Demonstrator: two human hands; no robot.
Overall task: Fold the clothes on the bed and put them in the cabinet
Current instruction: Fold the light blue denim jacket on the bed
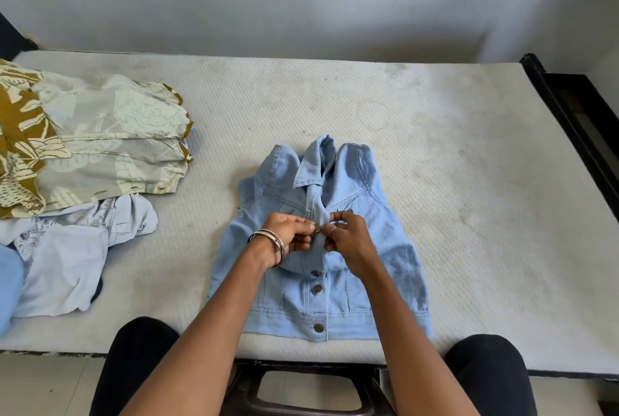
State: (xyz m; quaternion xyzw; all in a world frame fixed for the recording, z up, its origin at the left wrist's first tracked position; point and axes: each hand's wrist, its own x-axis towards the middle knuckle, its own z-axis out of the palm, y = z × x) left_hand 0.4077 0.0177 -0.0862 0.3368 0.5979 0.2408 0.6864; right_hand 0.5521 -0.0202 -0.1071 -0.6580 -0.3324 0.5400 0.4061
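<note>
While I watch, my left hand point(288, 235) and right hand point(348, 238) both pinch the jacket point(355, 201) placket around a button point(317, 228); the jacket lies lengthwise near-to-far, mid-bed, equally near both.

The denim jacket point(321, 248) is the landmark. Its upper placket is covered by the left hand point(288, 236) and right hand point(348, 241) — whether the button point(317, 228) there is through its hole cannot be told. Left of the jacket, the patterned garment point(83, 141) and pale blue clothes point(67, 258) run off the frame's edge — their full shapes stay unseen.
</note>
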